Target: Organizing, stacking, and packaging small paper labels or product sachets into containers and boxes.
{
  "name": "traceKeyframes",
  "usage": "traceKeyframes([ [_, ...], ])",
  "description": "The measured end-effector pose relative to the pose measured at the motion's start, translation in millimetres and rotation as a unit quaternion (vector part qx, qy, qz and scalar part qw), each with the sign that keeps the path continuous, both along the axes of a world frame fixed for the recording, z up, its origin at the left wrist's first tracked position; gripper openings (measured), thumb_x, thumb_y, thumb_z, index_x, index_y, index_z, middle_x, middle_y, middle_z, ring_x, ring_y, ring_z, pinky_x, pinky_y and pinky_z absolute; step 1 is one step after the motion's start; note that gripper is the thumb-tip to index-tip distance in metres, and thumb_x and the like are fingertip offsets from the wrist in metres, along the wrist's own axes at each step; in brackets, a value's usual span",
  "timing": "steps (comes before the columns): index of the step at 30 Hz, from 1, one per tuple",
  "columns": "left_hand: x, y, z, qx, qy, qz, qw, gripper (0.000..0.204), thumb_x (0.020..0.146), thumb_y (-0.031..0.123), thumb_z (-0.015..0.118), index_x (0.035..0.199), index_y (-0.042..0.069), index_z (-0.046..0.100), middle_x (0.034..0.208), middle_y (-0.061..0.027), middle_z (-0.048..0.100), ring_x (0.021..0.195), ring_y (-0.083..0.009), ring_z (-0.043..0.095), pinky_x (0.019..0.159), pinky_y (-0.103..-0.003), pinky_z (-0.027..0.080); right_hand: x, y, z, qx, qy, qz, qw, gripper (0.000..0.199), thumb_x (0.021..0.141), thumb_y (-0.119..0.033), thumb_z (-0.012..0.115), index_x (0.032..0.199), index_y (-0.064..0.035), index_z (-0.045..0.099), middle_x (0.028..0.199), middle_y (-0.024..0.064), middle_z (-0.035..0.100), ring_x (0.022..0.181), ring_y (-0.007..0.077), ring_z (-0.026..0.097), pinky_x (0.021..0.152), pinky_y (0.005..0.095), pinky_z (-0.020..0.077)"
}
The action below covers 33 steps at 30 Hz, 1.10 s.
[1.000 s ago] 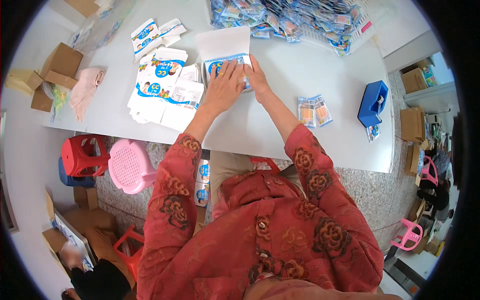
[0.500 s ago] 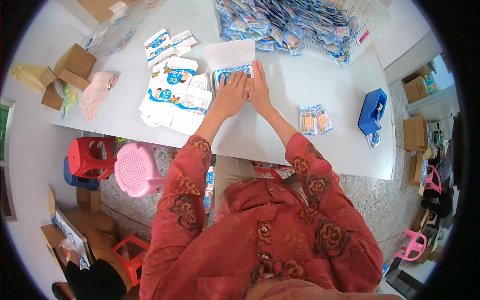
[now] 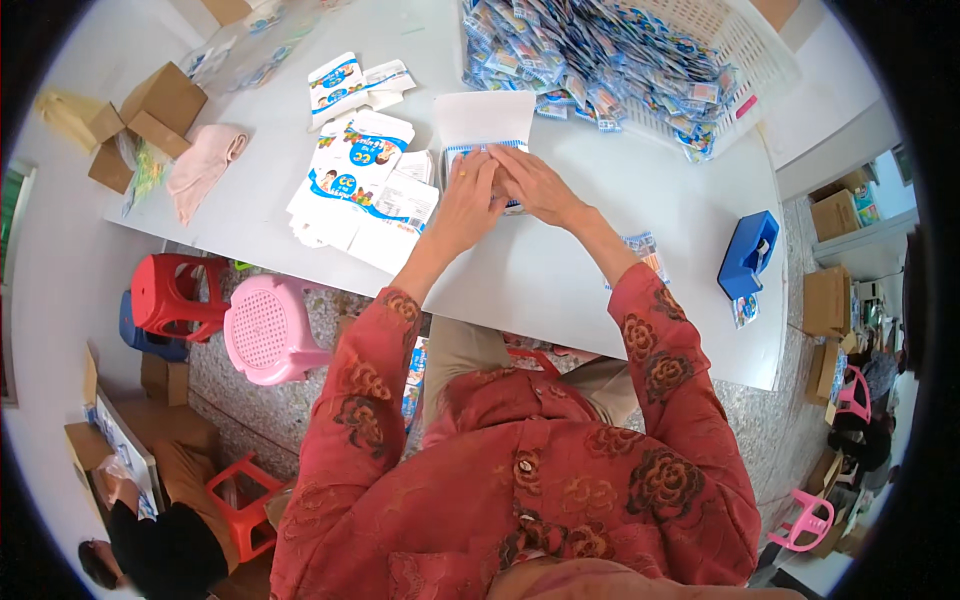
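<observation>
A small white carton [image 3: 486,116] stands on the table in front of me, its lid flap raised at the back. Blue-and-white sachets [image 3: 487,147] fill its opening, partly hidden by my fingers. Over its left front side, my left hand [image 3: 468,205] grips the carton with bent fingers. My right hand [image 3: 540,188] lies across the sachets from the right, fingers stretched and close to the left fingertips. Flat printed cartons [image 3: 365,175] are stacked just left of the carton. Loose sachets [image 3: 645,252] lie on the table, partly behind my right forearm.
A white plastic basket [image 3: 765,65] heaped with sachets stands at the back right. A blue tape dispenser [image 3: 748,255] sits near the right edge. Pink cloth [image 3: 205,170] and a cardboard box [image 3: 165,105] lie at left. Stools [image 3: 268,325] and another person [image 3: 165,550] are lower left.
My right hand has shifted from the carton's right side to lie over the sachets. My left hand has drawn slightly back toward the carton's front. The whole view has shifted a little.
</observation>
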<state>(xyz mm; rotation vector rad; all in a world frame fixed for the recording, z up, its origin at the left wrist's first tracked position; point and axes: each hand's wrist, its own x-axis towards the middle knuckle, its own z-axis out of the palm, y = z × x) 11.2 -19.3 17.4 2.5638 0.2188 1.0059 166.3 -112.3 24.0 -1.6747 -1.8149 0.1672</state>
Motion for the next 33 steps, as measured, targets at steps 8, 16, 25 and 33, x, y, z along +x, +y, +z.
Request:
traceKeyframes([
  [8,-32,15,9,-0.184,-0.092,0.162,0.965,0.042,0.084,0.010,0.062,0.119,-0.005,0.046,0.118,-0.0239,0.050,0.117,-0.0411,0.045,0.100,-0.043,0.037,-7,14,4,-0.002,-0.195,0.029,0.980,0.048,0.096,-0.041,0.041,0.140,-0.0219,0.038,0.149,0.0052,0.031,0.136,0.0309,0.027,0.111,0.0503,0.0211],
  [16,-12,16,-20,-0.340,-0.017,0.220,0.914,0.043,0.095,0.024,0.047,0.125,-0.007,0.050,0.119,-0.0224,0.056,0.109,-0.0329,0.055,0.094,-0.038,0.043,-20,21,-4,-0.081,-0.262,0.040,0.961,0.044,0.097,-0.043,0.039,0.138,-0.0271,0.041,0.149,-0.0001,0.032,0.138,0.0281,0.026,0.111,0.0532,0.0191],
  [25,-6,22,-26,-0.658,-0.195,0.095,0.722,0.040,0.098,0.024,0.045,0.125,-0.004,0.054,0.117,-0.0101,0.059,0.103,-0.0151,0.055,0.088,-0.027,0.044,-18,16,-2,-0.093,-0.231,0.038,0.968,0.045,0.096,-0.044,0.041,0.139,-0.0306,0.040,0.150,-0.0012,0.031,0.139,0.0277,0.024,0.113,0.0515,0.0156],
  [33,9,18,-28,-0.603,-0.152,0.176,0.763,0.037,0.094,0.016,0.051,0.123,-0.007,0.054,0.103,-0.0075,0.062,0.086,-0.0131,0.056,0.077,-0.028,0.046,-15,17,-12,-0.063,-0.245,0.026,0.967,0.047,0.097,-0.048,0.036,0.139,-0.0301,0.039,0.149,-0.0016,0.032,0.139,0.0272,0.025,0.112,0.0541,0.0177],
])
